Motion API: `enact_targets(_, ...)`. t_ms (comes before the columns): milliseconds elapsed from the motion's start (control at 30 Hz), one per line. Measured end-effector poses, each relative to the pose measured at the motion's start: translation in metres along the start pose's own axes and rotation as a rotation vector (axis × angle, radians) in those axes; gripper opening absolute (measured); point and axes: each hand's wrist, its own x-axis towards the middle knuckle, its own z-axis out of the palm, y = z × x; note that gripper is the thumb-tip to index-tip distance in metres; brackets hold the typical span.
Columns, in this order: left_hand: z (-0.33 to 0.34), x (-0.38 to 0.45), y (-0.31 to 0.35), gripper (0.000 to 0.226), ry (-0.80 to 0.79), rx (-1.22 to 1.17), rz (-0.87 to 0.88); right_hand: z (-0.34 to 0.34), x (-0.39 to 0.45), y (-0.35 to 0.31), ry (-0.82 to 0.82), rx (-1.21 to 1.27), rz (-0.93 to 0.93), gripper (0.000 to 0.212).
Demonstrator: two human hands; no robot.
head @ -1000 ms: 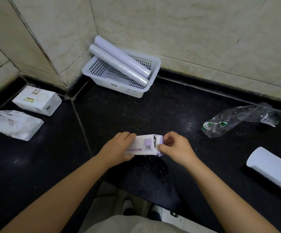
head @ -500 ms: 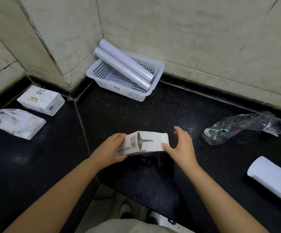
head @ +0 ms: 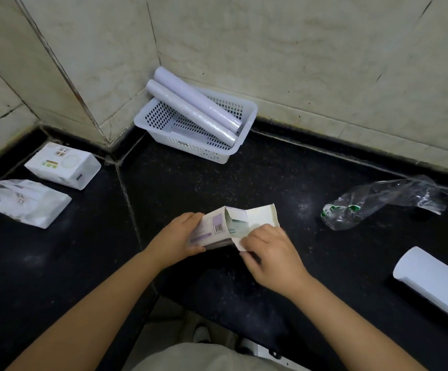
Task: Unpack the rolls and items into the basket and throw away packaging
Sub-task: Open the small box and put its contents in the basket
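Gripping a small cardboard box [head: 212, 229] by its closed end, the left hand [head: 176, 241] has its fingers wrapped over the top and the thumb underneath, shut firmly on the carton. The box is held just above the black counter [head: 284, 183], near its front edge, with the open end turned to the right and its flaps [head: 260, 218] folded outward. The right hand [head: 268, 250] sits at that open end, fingers curled and bunched at the mouth; they touch the lower flap and whatever pale contents show inside, but whether they pinch the flap or the contents cannot be told.

Half a second ago the right hand was spread flat against the box's end with the fingers extended; now it has closed down and moved into the opening. A second ago the flaps were only being pulled at; now they stand wide and the inside shows.

The white basket [head: 247, 124] stands in the wall corner, well apart from the hands, with two rolls [head: 196, 113] lying slanted across it, their upper ends resting over the rim. A crumpled clear wrapper [head: 378, 199] lies to the right, a white roll [head: 437, 285] at the right edge, and two white packs [head: 46, 183] on the left.
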Motion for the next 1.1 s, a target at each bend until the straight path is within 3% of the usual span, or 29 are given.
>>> enact_targets(100,0.0,0.0,0.0,0.071,0.014,-0.027,0.003,0.003,-0.004,-0.005,-0.077,0.104,0.031,0.017)
enact_targets(167,0.0,-0.001,0.0,0.071,0.01,-0.032,0.003,0.004,-0.001,-0.007,-0.078,0.132,0.067,0.012)
enact_targets(300,-0.001,-0.002,0.001,0.072,-0.007,-0.021,0.002,0.003,0.013,-0.001,-0.182,0.209,0.253,0.024)
enact_targets(367,-0.002,-0.004,0.001,0.072,-0.016,-0.033,0.005,0.003,0.017,0.001,-0.207,0.146,0.29,0.028)
enact_targets(467,-0.003,-0.006,0.0,0.071,-0.018,-0.08,0.0,0.004,0.02,-0.001,-0.185,0.02,0.307,0.044)
enact_targets(533,-0.003,-0.006,-0.001,0.073,-0.027,-0.087,-0.005,0.006,0.019,0.0,-0.164,0.08,0.318,0.057)
enact_targets(667,-0.002,-0.007,-0.008,0.073,-0.036,-0.124,-0.001,0.006,0.025,0.005,-0.176,0.243,0.21,0.065)
enact_targets(833,0.001,-0.009,-0.017,0.072,-0.025,-0.191,0.015,0.006,0.032,0.012,-0.346,0.289,0.185,0.081)
enact_targets(1000,0.0,-0.007,-0.018,0.073,-0.019,-0.229,-0.001,0.004,0.038,0.011,-0.356,0.285,0.17,0.075)
enact_targets(1100,-0.002,-0.004,-0.016,0.07,-0.027,-0.238,0.02,-0.004,0.039,0.015,-0.134,0.269,0.146,0.049)
